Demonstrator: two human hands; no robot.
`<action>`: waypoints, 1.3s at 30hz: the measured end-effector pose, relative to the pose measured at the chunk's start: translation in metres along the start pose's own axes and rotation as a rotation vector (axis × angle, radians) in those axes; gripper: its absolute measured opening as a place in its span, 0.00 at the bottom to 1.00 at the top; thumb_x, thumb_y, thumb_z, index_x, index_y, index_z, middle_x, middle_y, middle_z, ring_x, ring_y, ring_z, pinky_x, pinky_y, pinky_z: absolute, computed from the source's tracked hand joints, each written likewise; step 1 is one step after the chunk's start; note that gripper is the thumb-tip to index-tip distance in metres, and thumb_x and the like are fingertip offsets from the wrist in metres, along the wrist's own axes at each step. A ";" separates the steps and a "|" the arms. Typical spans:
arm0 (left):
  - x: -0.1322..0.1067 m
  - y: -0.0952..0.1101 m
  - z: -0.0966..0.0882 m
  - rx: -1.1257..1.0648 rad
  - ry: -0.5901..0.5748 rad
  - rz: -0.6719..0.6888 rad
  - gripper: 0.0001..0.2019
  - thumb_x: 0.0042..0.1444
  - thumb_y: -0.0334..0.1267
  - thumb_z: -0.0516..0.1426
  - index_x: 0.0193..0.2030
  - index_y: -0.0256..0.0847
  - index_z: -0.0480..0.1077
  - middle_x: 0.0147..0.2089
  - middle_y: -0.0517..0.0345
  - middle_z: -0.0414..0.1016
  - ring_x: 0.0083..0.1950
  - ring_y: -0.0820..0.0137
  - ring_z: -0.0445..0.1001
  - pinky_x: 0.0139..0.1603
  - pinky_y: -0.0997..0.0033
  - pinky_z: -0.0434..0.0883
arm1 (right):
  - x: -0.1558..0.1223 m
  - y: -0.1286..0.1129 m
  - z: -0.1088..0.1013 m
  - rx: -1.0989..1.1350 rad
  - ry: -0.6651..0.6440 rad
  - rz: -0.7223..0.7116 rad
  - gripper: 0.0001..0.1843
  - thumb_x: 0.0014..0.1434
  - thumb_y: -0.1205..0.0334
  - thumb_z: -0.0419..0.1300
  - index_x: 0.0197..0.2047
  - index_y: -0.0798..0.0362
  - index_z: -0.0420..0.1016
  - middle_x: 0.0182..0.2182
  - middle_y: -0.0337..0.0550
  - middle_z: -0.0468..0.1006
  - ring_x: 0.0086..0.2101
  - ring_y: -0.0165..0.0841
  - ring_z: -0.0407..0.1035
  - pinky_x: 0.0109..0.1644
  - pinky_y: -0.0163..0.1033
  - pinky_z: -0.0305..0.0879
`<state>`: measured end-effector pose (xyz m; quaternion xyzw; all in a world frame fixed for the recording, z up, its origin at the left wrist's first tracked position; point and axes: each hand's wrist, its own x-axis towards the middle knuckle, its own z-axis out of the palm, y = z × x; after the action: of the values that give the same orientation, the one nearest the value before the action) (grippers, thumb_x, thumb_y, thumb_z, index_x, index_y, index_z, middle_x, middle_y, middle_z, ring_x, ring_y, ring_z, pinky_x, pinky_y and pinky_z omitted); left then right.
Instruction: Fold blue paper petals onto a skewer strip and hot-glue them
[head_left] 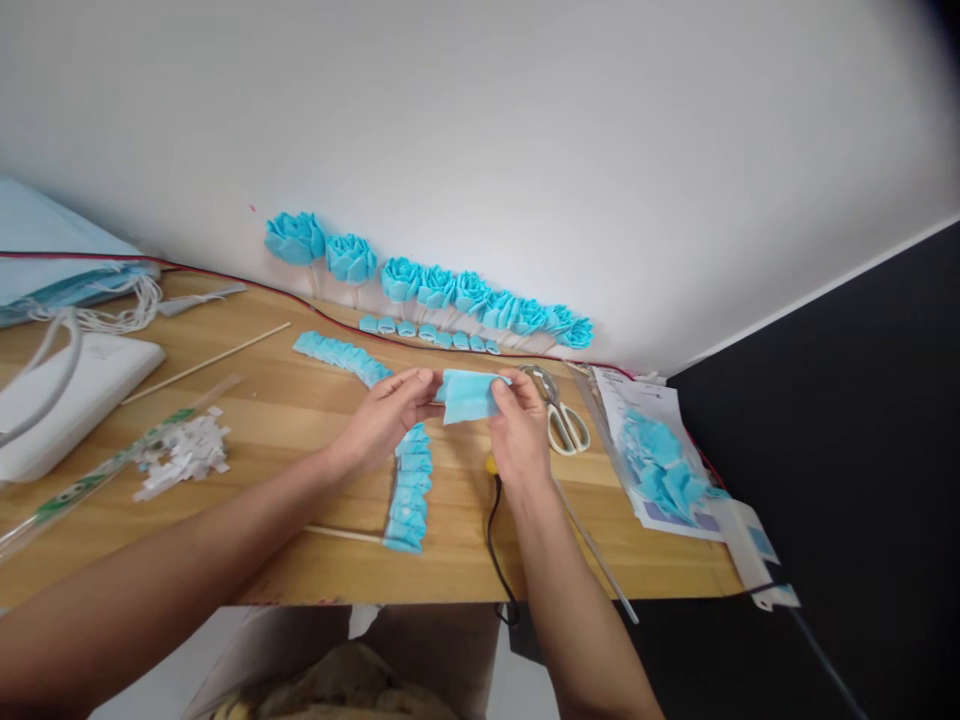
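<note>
My left hand [390,412] and my right hand [519,425] pinch opposite ends of a small light-blue paper square [466,395], held just above the wooden table [300,560]. Both hands have their fingers closed on the paper. Below the hands a long row of folded blue paper petals [409,490] lies on the table, curving from the back left toward the front edge. Several finished blue paper roses [420,280] on sticks lean against the white wall behind. A short row of small blue folded pieces [427,333] lies in front of them.
Scissors [559,412] lie right of my right hand. A sheet with loose blue paper squares [664,465] sits at the table's right end. White paper scraps [184,455], a thin wooden stick [206,363], a white device [67,400] and a black cable [495,540] are also on the table.
</note>
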<state>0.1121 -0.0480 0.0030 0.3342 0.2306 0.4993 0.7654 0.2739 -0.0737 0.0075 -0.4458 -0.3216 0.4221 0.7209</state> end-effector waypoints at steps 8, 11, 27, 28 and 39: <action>-0.001 0.006 -0.004 0.210 -0.014 0.120 0.22 0.50 0.55 0.70 0.41 0.39 0.81 0.38 0.55 0.78 0.40 0.68 0.73 0.41 0.71 0.71 | -0.002 -0.002 0.003 -0.049 0.003 -0.015 0.21 0.38 0.50 0.77 0.33 0.49 0.78 0.27 0.33 0.73 0.31 0.29 0.66 0.39 0.36 0.65; 0.000 0.007 -0.005 0.269 -0.001 0.167 0.18 0.49 0.51 0.71 0.38 0.40 0.81 0.36 0.58 0.78 0.38 0.71 0.71 0.42 0.72 0.68 | -0.003 -0.001 0.004 -0.071 -0.007 -0.016 0.20 0.39 0.50 0.77 0.33 0.49 0.78 0.27 0.33 0.72 0.31 0.29 0.65 0.38 0.36 0.64; -0.001 0.013 0.000 0.169 0.001 0.097 0.20 0.47 0.52 0.71 0.28 0.36 0.72 0.27 0.62 0.71 0.29 0.75 0.66 0.33 0.74 0.65 | -0.007 0.002 0.002 -0.132 -0.069 -0.106 0.15 0.46 0.54 0.74 0.37 0.47 0.81 0.31 0.35 0.78 0.32 0.29 0.68 0.38 0.36 0.65; -0.001 0.014 0.001 0.163 0.006 0.092 0.21 0.47 0.52 0.71 0.28 0.37 0.72 0.26 0.63 0.70 0.28 0.75 0.66 0.33 0.74 0.65 | -0.007 0.002 0.002 -0.151 -0.073 -0.108 0.15 0.47 0.54 0.74 0.38 0.47 0.81 0.32 0.36 0.78 0.32 0.30 0.68 0.38 0.36 0.66; 0.001 0.013 0.000 0.120 -0.032 0.020 0.25 0.54 0.63 0.64 0.35 0.39 0.74 0.25 0.57 0.74 0.27 0.68 0.71 0.31 0.69 0.69 | -0.009 0.002 -0.002 -0.242 -0.120 -0.123 0.11 0.53 0.53 0.71 0.37 0.47 0.81 0.28 0.35 0.77 0.29 0.31 0.68 0.35 0.36 0.65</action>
<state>0.1039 -0.0436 0.0126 0.3900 0.2444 0.4866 0.7425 0.2707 -0.0818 0.0043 -0.4830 -0.4395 0.3609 0.6658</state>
